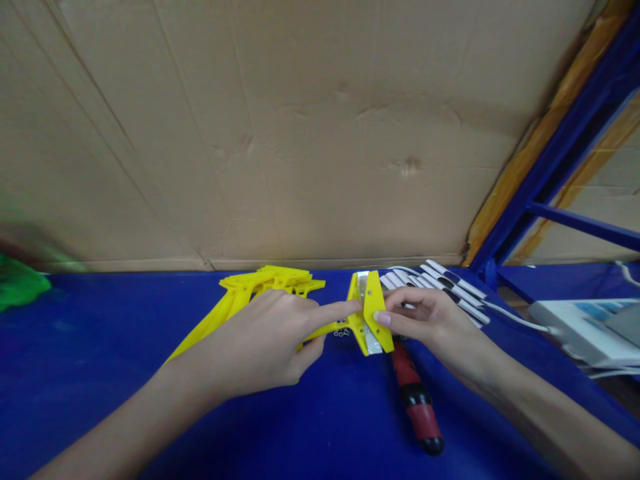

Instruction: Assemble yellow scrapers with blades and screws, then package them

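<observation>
A yellow plastic part (378,320) with a wide head and a narrow stem is held between both hands above the blue table. A silvery strip (371,341) shows inside its head. My left hand (280,333) is wrapped round the stem, with the index finger stretched to the strip. My right hand (433,320) pinches the right side of the head between thumb and fingers. Behind my left hand lie more yellow parts (270,275). Below the held part is a red and black screwdriver handle (417,400); its front end is hidden.
White and black sticks (457,290) lie behind my right hand. Small metal pieces (341,331) lie near the held part. A white box (575,327) with cables is at the right, a green bag (20,283) at the left. Cardboard (300,133) stands behind the blue table (325,427).
</observation>
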Demonstrator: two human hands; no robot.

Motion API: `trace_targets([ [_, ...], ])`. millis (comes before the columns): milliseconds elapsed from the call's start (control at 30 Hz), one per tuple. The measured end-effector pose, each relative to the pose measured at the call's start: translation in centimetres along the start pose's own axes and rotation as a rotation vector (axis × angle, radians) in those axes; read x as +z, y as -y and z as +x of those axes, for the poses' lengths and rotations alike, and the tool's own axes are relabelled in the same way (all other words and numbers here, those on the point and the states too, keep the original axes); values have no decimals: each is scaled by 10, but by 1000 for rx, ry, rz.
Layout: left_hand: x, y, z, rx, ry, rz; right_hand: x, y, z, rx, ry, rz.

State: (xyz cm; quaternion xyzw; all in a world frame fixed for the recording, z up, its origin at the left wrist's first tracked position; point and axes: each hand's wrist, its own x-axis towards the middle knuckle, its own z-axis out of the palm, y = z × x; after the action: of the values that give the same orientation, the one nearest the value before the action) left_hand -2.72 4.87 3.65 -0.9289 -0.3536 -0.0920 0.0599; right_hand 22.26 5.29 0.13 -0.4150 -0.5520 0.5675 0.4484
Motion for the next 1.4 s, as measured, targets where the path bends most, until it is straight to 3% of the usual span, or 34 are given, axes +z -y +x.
trace_targets([
  [467,10,-4,-3,-107,-12,-74,14,1,-7,12,-124,7],
  [700,13,-1,-3,34,-53,11,14,-2,-4,-26,-206,-10],
  [900,14,1,-2,116,-140,19,10,0,-5,39,-122,63],
  [1133,12,-4,-2,60,-110,72,9,-4,-3,14,-91,72],
  [1400,10,1,-1,104,-134,-67,5,-6,-2,-14,-55,92],
])
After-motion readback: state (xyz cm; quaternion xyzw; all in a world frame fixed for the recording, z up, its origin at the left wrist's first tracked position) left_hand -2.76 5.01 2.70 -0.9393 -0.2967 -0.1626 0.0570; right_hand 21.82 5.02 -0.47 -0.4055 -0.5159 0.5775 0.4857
